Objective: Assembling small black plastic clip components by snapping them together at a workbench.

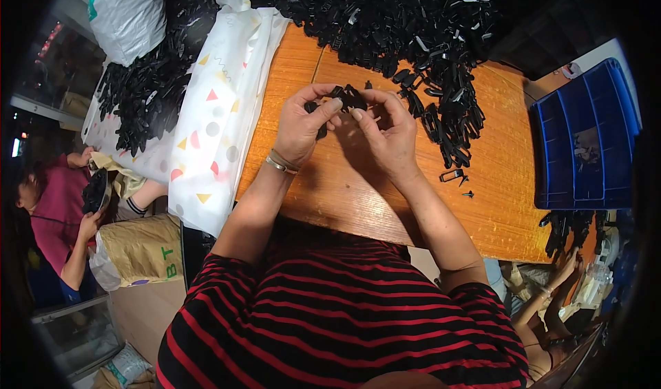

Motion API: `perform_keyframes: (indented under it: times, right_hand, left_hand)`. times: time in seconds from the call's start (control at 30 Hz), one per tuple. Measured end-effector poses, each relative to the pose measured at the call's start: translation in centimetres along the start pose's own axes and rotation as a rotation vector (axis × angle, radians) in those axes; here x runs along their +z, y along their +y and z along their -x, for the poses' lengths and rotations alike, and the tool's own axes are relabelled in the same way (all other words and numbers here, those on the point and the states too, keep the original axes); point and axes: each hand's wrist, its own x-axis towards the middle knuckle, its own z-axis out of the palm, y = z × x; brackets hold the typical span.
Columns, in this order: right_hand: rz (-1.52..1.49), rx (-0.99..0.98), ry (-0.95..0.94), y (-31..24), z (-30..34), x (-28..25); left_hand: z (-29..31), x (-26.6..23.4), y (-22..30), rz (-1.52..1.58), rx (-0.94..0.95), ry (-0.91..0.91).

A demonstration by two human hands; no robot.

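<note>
Above the wooden table, my left hand (303,126) and my right hand (392,133) meet with bent fingers on a small black plastic part (352,98). Thumbs and fingertips of both hands pinch it, and its exact kind is hard to make out. More black pieces (321,129) show under the fingers of my left hand. To the right of my right hand, a loose black frame-shaped piece (451,175) and a tiny black piece (468,194) lie on the wood. A large heap of black plastic parts (441,79) spreads beyond my hands.
A patterned white plastic cover (213,124) lies along the left, with another black heap (148,103) and a white bag (127,20) beside it. A blue crate (585,138) stands right. A person (58,206) sits left near a paper sack (141,251); another person's arm (544,296) shows right.
</note>
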Motion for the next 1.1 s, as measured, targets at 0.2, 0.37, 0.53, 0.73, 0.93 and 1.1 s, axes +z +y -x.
perform_keyframes:
  times: [0.2,0.37,0.53,0.73,0.93,1.1]
  right_hand:
    - [0.247,-0.149,-0.013,-0.9,-0.4,0.0]
    - [0.292,-0.187,-0.010,-0.8,-0.2,0.1]
    - [0.237,-0.149,-0.022,-0.7,0.1,0.3]
    - [0.240,-0.155,-0.004,-1.2,0.5,0.4]
    - [0.288,-0.192,0.010,-0.8,0.6,0.6]
    - [0.392,-0.316,0.046,-0.5,1.1,1.2]
  left_hand:
    - [0.4,0.4,0.8,-0.098,0.036,0.022]
    - [0.5,0.4,0.6,-0.130,0.047,0.045]
    - [0.7,0.2,0.4,-0.093,0.037,0.030]
    - [1.0,0.2,0.5,-0.093,0.043,0.021]
    - [1.3,0.2,0.2,-0.208,0.104,0.023]
    - [2.1,1.4,-0.2,-0.321,0.265,0.015]
